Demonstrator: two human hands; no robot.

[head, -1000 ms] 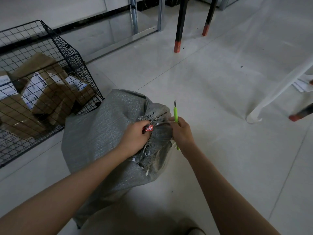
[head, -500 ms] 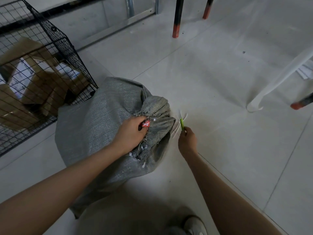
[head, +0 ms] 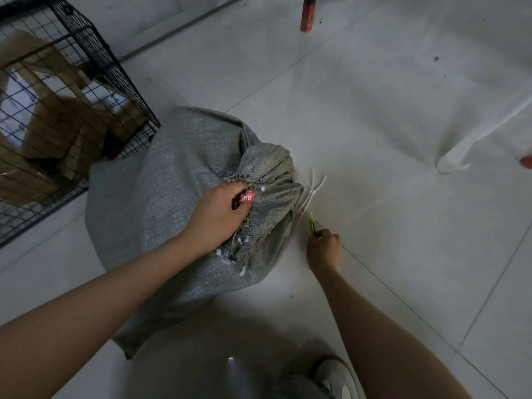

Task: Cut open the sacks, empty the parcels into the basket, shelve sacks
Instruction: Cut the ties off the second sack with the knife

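Note:
A full grey woven sack [head: 161, 203] stands on the tiled floor, its gathered mouth [head: 270, 180] frayed and loose. My left hand [head: 216, 217] grips the bunched fabric at the mouth, beside a small red tag [head: 248, 196]. A white tie [head: 312, 188] lies on the floor just right of the sack. My right hand [head: 324, 249] holds a green cutter [head: 312, 226] low by the floor, near that tie. At the left stands a black wire basket [head: 86, 53] with several cardboard parcels [head: 57, 116] inside.
A red-tipped black furniture leg [head: 307, 15] stands at the top. A white leg [head: 460, 151] slants in from the right, with another red tip [head: 526, 161] at the edge. My shoe [head: 336, 375] is at the bottom. Open tiled floor lies to the right.
My right hand has drawn the cutter away from the sack mouth and down to the floor. The white tie now lies loose beside the sack. The left hand keeps its grip.

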